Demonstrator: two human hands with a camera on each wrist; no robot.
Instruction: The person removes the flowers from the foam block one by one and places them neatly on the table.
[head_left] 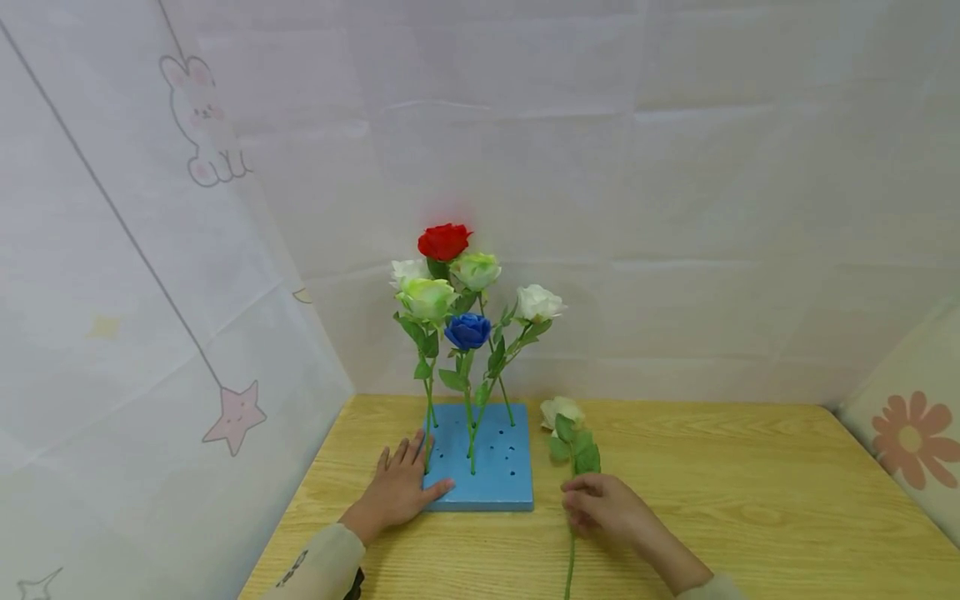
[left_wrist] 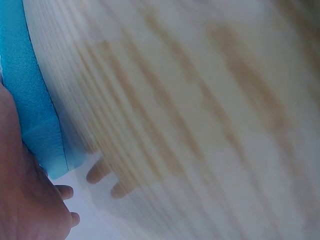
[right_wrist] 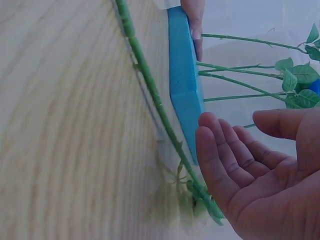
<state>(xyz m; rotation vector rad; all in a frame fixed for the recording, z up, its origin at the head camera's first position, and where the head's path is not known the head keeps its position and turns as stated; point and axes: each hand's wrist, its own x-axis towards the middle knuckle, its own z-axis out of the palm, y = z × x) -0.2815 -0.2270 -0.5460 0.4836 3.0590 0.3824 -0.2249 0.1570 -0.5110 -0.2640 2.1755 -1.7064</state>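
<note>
Wooden table [head_left: 750,500] stands enclosed by white patterned curtains [head_left: 112,250].

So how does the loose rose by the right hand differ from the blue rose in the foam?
The loose rose is cream-white and lies flat on the table; the blue rose stands upright, its stem stuck in the blue foam block. The right hand is at the loose rose's stem, while no hand touches the blue rose. Both have green leafy stems.

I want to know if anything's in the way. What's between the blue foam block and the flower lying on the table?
Nothing: in the head view, only bare wooden table separates the blue foam block from the lying flower.
</note>
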